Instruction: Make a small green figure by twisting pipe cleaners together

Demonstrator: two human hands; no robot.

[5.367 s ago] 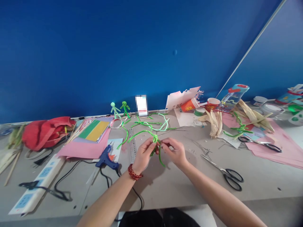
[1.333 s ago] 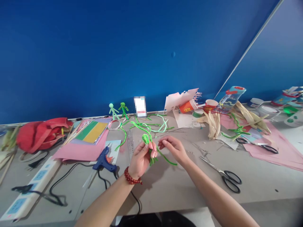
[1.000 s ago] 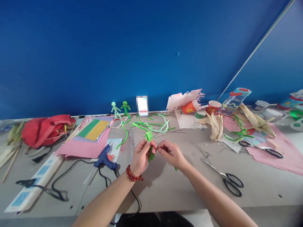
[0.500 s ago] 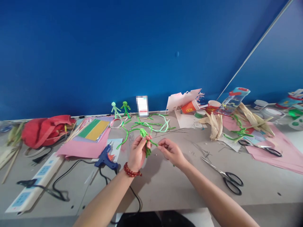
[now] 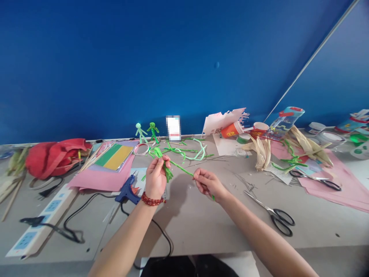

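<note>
My left hand (image 5: 155,177), with a red bead bracelet on its wrist, is closed around a twisted green pipe-cleaner figure (image 5: 161,159) and holds it above the grey table (image 5: 201,227). One green strand (image 5: 181,168) runs from the figure to my right hand (image 5: 206,182), which pinches it and keeps it stretched between the two hands. Two finished pipe-cleaner figures (image 5: 147,132) stand at the back by the blue wall. Loose green pipe cleaners (image 5: 188,151) lie just behind my hands.
A blue glue gun (image 5: 127,190) and its black cord lie left of my hands, beside pink paper (image 5: 100,179), a power strip (image 5: 43,221) and a red bag (image 5: 54,157). Scissors (image 5: 273,215) lie to the right. Corn husks (image 5: 261,150), paper cups (image 5: 230,130) and more scissors (image 5: 317,179) crowd the back right.
My left hand has moved left and up with the green figure. My right hand has slid along the strand, so the strand is now pulled out straight between the hands.
</note>
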